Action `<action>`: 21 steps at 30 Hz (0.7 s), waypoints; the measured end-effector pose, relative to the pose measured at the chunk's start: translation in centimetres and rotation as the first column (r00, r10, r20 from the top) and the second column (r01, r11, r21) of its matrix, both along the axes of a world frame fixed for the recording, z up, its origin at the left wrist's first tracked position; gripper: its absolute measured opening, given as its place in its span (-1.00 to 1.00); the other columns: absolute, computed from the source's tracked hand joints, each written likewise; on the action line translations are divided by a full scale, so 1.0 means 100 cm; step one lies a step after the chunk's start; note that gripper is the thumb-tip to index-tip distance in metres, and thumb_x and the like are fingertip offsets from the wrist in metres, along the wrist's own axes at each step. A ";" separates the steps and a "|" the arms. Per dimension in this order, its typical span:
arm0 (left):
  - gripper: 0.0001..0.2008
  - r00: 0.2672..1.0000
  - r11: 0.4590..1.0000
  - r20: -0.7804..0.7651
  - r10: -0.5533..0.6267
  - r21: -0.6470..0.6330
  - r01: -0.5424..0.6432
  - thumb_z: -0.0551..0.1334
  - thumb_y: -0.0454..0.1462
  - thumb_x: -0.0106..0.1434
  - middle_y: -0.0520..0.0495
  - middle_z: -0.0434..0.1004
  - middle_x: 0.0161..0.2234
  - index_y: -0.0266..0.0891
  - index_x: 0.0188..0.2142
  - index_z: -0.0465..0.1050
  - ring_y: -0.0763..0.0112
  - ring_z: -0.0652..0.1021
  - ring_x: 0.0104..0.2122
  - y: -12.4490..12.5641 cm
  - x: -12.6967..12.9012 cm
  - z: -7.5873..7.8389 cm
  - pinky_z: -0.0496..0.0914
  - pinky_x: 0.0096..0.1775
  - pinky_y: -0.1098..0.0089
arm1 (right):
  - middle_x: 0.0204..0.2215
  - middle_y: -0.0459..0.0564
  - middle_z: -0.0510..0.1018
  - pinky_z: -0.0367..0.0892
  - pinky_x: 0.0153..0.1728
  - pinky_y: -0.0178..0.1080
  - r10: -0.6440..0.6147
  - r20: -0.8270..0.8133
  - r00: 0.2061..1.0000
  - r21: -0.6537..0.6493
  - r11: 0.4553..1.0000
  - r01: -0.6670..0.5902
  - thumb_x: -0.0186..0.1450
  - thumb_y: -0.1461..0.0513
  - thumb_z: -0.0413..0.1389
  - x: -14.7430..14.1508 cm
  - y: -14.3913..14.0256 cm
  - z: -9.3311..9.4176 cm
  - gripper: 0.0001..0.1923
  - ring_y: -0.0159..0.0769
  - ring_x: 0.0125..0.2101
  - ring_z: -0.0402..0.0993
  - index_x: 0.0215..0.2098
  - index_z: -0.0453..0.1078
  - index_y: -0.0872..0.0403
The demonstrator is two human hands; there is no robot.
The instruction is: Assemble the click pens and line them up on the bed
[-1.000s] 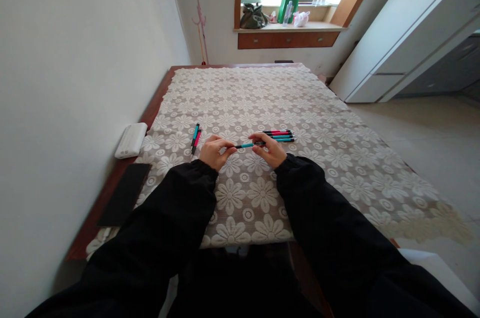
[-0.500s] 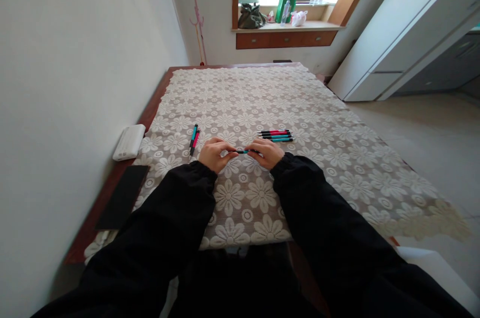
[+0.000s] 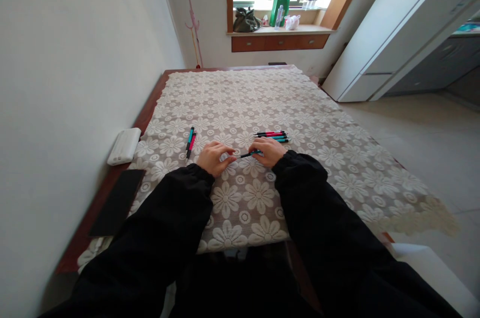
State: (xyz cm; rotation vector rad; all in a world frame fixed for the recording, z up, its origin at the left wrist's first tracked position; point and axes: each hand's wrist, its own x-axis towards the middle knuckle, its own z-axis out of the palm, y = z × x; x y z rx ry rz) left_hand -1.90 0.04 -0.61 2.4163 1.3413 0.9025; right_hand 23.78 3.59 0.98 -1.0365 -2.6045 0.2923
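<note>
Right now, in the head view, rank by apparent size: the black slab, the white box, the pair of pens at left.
1. black slab, nearer the camera
2. white box
3. pair of pens

- Teal pen [image 3: 250, 153]: slim, teal barrel with dark ends, lying nearly level, its left end a little lower; held between both hands just above the lace cloth.
- Row of pens [image 3: 272, 136]: teal and pink, parallel, just beyond it.
- Pair of pens [image 3: 190, 140]: teal and pink, to the left.
</note>
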 end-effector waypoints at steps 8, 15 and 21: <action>-0.85 0.993 0.993 0.024 0.112 0.037 -0.113 0.28 -0.15 0.28 -0.03 0.68 -0.27 -0.09 -0.24 0.62 0.19 0.56 -0.14 0.000 0.001 -0.002 0.41 -0.01 0.15 | -0.30 0.02 0.56 0.26 -0.26 -0.17 -0.358 0.178 0.916 0.068 0.934 0.352 0.12 0.34 0.20 0.063 0.022 0.004 -0.84 -0.13 -0.26 0.45 -0.32 0.50 0.02; -0.86 0.984 0.984 0.033 0.178 0.025 -0.179 0.29 -0.18 0.27 -0.05 0.68 -0.26 -0.11 -0.24 0.62 0.17 0.56 -0.15 0.000 0.000 0.000 0.41 -0.02 0.13 | -0.30 0.02 0.51 0.27 -0.24 -0.18 -0.358 0.177 0.917 0.036 0.933 0.358 0.12 0.36 0.18 0.054 0.022 0.000 -0.79 -0.15 -0.25 0.43 -0.28 0.50 0.00; -0.88 0.982 0.982 0.052 0.181 0.038 -0.183 0.29 -0.20 0.27 -0.04 0.69 -0.27 -0.10 -0.25 0.61 0.18 0.56 -0.15 0.001 -0.001 0.000 0.41 -0.02 0.13 | -0.29 0.02 0.50 0.31 -0.21 -0.18 -0.320 0.110 0.941 0.018 0.947 0.320 0.11 0.30 0.19 0.063 0.026 -0.001 -0.81 -0.16 -0.25 0.43 -0.26 0.46 0.03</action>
